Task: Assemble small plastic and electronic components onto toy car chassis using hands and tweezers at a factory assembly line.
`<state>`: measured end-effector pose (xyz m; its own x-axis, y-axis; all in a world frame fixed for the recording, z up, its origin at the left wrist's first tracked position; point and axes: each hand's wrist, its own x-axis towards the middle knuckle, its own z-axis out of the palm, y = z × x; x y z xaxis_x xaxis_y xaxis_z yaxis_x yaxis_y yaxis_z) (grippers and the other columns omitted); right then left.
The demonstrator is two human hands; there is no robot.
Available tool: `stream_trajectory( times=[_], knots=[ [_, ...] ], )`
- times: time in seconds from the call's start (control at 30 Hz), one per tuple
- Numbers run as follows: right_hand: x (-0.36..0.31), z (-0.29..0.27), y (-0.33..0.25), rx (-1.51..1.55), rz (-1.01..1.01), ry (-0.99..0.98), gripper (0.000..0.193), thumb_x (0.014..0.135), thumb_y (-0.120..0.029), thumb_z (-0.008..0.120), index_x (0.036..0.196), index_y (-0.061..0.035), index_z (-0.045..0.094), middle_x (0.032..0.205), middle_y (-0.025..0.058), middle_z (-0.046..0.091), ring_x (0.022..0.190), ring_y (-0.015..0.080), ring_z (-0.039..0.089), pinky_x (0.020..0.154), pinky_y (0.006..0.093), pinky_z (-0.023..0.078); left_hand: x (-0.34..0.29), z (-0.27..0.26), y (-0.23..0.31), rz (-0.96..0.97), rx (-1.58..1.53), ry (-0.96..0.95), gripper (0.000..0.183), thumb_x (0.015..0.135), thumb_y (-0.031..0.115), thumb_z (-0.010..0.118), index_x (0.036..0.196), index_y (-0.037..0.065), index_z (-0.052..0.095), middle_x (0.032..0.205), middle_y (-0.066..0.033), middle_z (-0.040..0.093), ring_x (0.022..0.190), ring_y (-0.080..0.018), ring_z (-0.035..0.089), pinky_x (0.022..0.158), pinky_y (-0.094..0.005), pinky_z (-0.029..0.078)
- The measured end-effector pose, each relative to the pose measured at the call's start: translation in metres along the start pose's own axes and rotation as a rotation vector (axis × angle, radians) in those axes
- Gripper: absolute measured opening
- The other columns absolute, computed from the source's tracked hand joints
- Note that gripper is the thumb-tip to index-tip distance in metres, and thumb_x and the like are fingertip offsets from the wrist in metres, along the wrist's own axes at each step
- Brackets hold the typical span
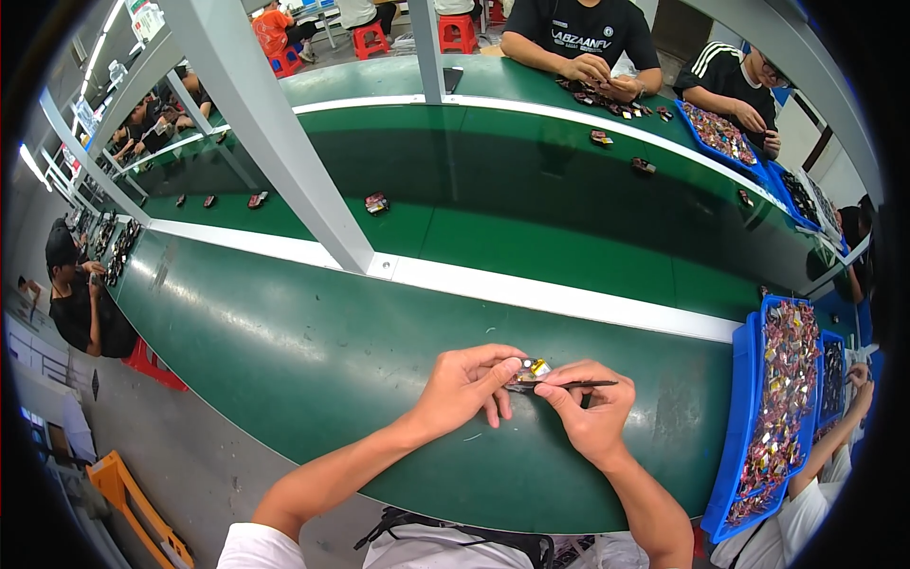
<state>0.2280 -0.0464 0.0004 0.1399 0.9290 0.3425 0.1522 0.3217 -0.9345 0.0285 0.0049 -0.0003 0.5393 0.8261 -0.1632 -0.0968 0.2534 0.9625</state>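
Above the green bench, my left hand pinches a small electronic assembly between thumb and fingers. A yellow patch and a silvery part show on it; the rest is hidden by my fingers. My right hand is closed round a thin black stick-like tool, whose exact kind I cannot make out. One end sticks out to the right of the fingers. The other end reaches the assembly's lower edge, where both hands nearly meet.
A blue bin full of small wired parts stands at the bench's right end. Beyond a white rail runs a green conveyor belt carrying scattered assemblies. A grey metal post rises at the rail. Co-workers sit across, left and right.
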Motion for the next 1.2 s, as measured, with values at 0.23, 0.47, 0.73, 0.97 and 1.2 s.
stream_trajectory(
  times=[0.23,0.47,0.73,0.97,1.2],
  knots=[
    [-0.0008,0.0013,-0.0008,-0.022,-0.029,0.002,0.012,0.079,0.002,0.085,0.087,-0.0025,0.077,0.083,0.0075,0.076,0.052,0.0022,0.049,0.046,0.0205,0.032,-0.0007,0.0028,0.0004,0.019,-0.007,0.033,0.033,0.106,0.014,0.055,0.129,-0.009,0.06,0.104,-0.0173,0.071,0.071,-0.0204,0.073,0.052,-0.0266,0.06],
    [-0.0014,0.0012,-0.0003,-0.083,-0.069,0.0,0.012,0.078,0.001,0.085,0.087,-0.0027,0.077,0.083,0.0071,0.076,0.051,0.0021,0.049,0.045,0.0204,0.032,-0.0016,0.0027,0.0008,0.047,0.01,0.046,0.031,0.106,0.013,0.055,0.127,-0.009,0.061,0.102,-0.0173,0.071,0.071,-0.0197,0.072,0.052,-0.0265,0.06],
    [-0.0024,0.0,-0.0017,-0.036,0.009,0.024,0.012,0.079,0.0,0.085,0.088,-0.0026,0.077,0.081,0.0061,0.076,0.051,0.0014,0.047,0.046,0.0202,0.031,-0.0018,0.0063,0.0035,0.063,0.02,0.066,0.03,0.105,0.012,0.057,0.127,-0.009,0.062,0.1,-0.0169,0.071,0.07,-0.0189,0.072,0.053,-0.0261,0.06],
    [-0.0034,0.0033,-0.0023,-0.048,-0.018,0.024,0.013,0.079,0.0,0.085,0.088,-0.0026,0.077,0.08,0.0055,0.075,0.05,0.0008,0.046,0.045,0.0204,0.031,-0.0025,0.0038,0.0001,0.085,0.02,0.073,0.03,0.105,0.011,0.056,0.126,-0.009,0.063,0.097,-0.0162,0.071,0.07,-0.0189,0.072,0.053,-0.0261,0.059],
    [-0.0031,0.0035,0.0006,-0.064,-0.034,0.007,0.013,0.079,0.0,0.086,0.088,-0.0026,0.077,0.082,0.0061,0.075,0.051,0.0009,0.046,0.045,0.0205,0.031,-0.0021,0.0039,-0.001,0.091,0.007,0.084,0.028,0.105,0.011,0.056,0.124,-0.009,0.064,0.096,-0.0163,0.071,0.068,-0.0186,0.071,0.052,-0.0257,0.058]
  ],
)
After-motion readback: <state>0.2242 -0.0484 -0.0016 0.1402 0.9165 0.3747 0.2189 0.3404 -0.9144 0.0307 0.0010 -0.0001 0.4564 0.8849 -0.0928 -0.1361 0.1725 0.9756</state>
